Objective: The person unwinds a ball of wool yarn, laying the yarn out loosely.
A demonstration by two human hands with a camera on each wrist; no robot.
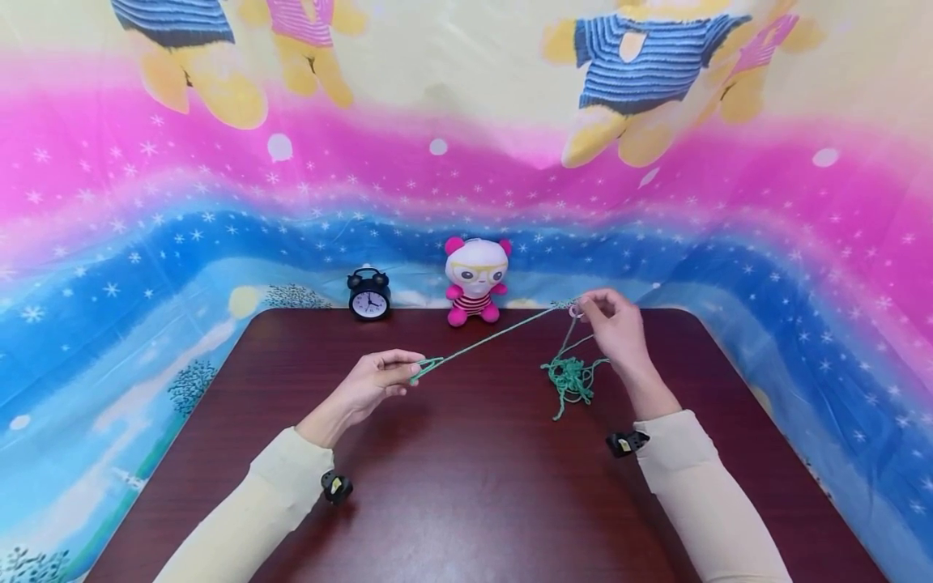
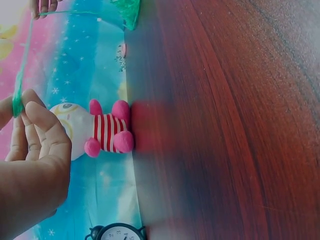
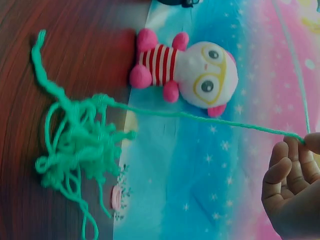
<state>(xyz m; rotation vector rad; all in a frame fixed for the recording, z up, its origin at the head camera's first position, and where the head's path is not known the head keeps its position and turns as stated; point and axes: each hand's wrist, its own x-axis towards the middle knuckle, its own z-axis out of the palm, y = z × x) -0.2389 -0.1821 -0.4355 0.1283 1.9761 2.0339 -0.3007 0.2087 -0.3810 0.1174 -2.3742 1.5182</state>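
A green yarn strand (image 1: 503,330) runs taut between the hands, rising from left to right. My left hand (image 1: 372,380) pinches its folded, looped end between thumb and fingers, left of centre over the table. My right hand (image 1: 615,328) pinches the other part of the strand near the table's far right; the thumb and index finger meet on it in the right wrist view. From there the yarn drops to a loose green tangle (image 1: 572,379) with several loops and free ends, seen large in the right wrist view (image 3: 82,142).
A black alarm clock (image 1: 369,295) and a pink-and-white plush panda (image 1: 477,279) stand at the back edge of the dark wooden table (image 1: 466,478). A small pink round thing (image 3: 117,197) sits at that edge too. A printed cloth (image 1: 408,186) hangs behind.
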